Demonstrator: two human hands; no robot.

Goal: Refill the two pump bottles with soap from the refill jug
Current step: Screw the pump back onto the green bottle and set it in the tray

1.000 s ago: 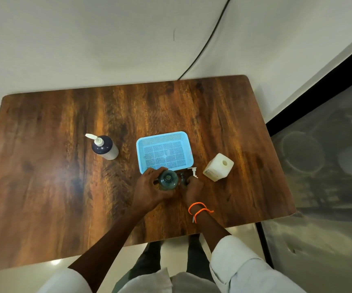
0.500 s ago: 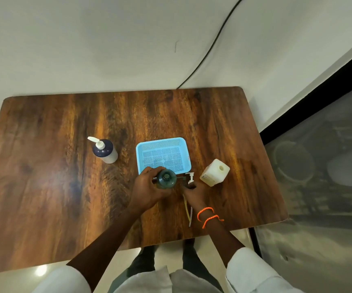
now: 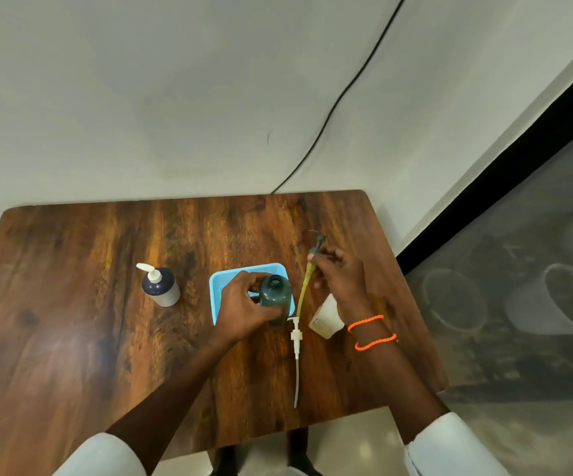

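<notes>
left hand (image 3: pixel 244 305) grips the green bottle (image 3: pixel 276 292) while right hand (image 3: pixel 342 273) pinches its pulled-out pump (image 3: pixel 307 280) just beside it.

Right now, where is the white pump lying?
In the head view the white pump lies on the table, just near of the green bottle, left of the jug.

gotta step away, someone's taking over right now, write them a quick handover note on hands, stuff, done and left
Left hand grips the open green bottle, standing at the blue tray.
Right hand holds its dark pump, lifted clear, tube coated in yellow soap.
A white pump lies loose on the table.
Refill jug stands behind the right wrist.
Navy bottle stands on the left, pump on.
Done: green bottle opened.
Left: fill both, refit pumps.
</notes>
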